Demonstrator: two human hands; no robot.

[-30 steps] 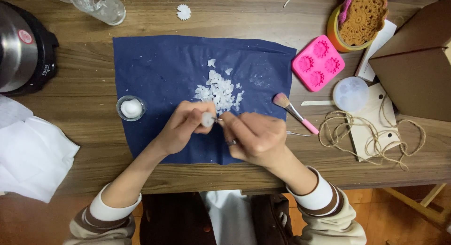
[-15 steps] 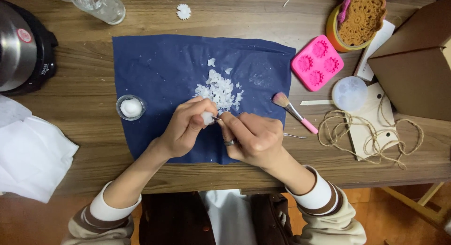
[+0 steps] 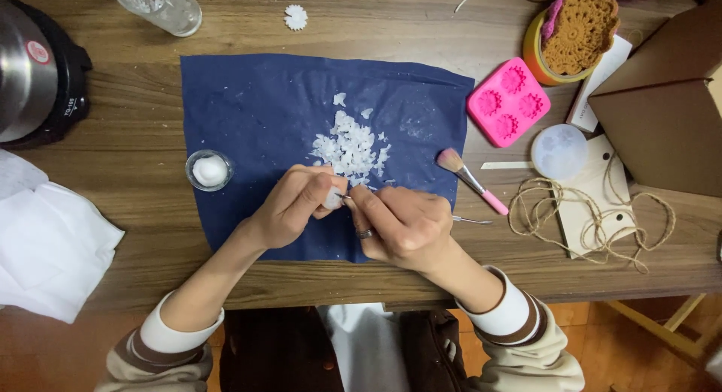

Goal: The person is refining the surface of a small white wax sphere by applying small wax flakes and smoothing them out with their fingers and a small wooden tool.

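Beside white shavings (image 3: 350,147), brush (image 3: 471,180), pink mould (image 3: 509,104)

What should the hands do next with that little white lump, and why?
Probably another short scrape. The left hand pinches a small white lump over the blue cloth, and the right hand holds a thin metal tool with its tip at the lump. A pile of white flakes lies just beyond them.
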